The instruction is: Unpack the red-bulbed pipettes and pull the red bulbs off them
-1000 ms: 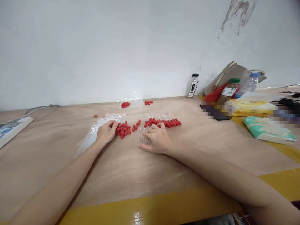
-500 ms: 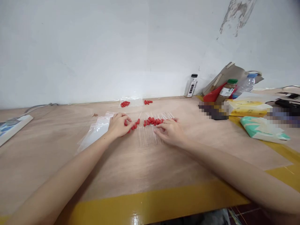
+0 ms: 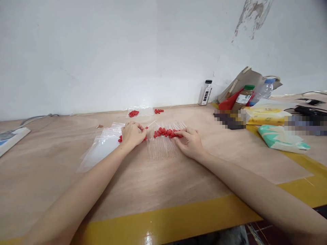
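My left hand is closed beside a few small red bulb-shaped pieces, partly hidden behind it. From its fingertips a thin clear stick slants up to the right, a red end showing near the fingers. My right hand is curled at the right end of a heap of red bulb-shaped pieces, thumb and forefinger pinching at one of them. This heap lies across a row of thin clear sticks laid side by side. Under and left of my left hand are clear plastic bags.
Two small groups of red pieces lie by the wall, one on clear plastic. A black-capped bottle stands at the back. To the right are a green-capped bottle, a yellow tissue pack and a green-white pack. A power strip lies left.
My left fingers have closed, and a clear stick now slants out of them. My right thumb and forefinger have drawn together at the heap's right end. The camera view has shifted slightly.
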`<state>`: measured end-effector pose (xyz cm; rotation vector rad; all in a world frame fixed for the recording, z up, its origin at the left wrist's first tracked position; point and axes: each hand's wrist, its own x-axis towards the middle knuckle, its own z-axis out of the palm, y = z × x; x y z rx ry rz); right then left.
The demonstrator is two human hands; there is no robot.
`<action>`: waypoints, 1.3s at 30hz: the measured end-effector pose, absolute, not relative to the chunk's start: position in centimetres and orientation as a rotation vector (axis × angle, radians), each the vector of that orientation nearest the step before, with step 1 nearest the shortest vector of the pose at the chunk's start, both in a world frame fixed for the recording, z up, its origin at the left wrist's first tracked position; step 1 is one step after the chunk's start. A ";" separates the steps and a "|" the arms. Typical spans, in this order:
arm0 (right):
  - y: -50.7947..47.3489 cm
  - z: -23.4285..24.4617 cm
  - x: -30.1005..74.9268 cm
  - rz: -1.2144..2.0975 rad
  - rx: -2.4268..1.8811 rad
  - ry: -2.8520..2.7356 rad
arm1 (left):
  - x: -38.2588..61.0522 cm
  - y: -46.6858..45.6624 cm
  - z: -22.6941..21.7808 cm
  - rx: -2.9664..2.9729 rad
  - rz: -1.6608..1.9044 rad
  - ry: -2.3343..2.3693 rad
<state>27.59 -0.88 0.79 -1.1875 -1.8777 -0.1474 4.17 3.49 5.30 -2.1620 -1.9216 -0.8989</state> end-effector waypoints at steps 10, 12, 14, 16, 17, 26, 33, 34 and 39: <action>-3.2 1.2 25.5 -0.441 -0.769 -2.209 | 2.7 -5.1 2.7 -2.499 -0.893 -1.043; -3.2 0.6 25.3 -0.414 -0.748 -2.205 | 2.9 -5.2 2.2 -2.510 -0.931 -1.002; -3.3 0.3 25.1 -0.385 -0.755 -2.196 | 2.9 -5.0 1.9 -2.537 -0.933 -0.981; -3.4 0.2 25.0 -0.365 -0.748 -2.196 | 2.8 -4.7 1.7 -2.583 -0.916 -0.952; -3.5 0.2 25.0 -0.361 -0.737 -2.200 | 2.7 -4.6 1.6 -2.605 -0.913 -0.935; -4.1 0.2 25.2 -0.358 -0.637 -2.222 | 2.4 -5.1 1.8 -2.680 -0.937 -0.797; -3.3 0.4 28.2 -0.253 -0.924 -2.167 | 0.2 -4.3 1.4 -2.616 -1.036 -1.079; -3.1 0.5 28.3 -0.226 -0.955 -2.157 | 0.0 -4.0 1.5 -2.606 -1.081 -1.115; -2.6 1.0 26.9 -0.111 -1.032 -2.067 | -1.4 -1.1 3.3 -2.183 -1.284 -1.531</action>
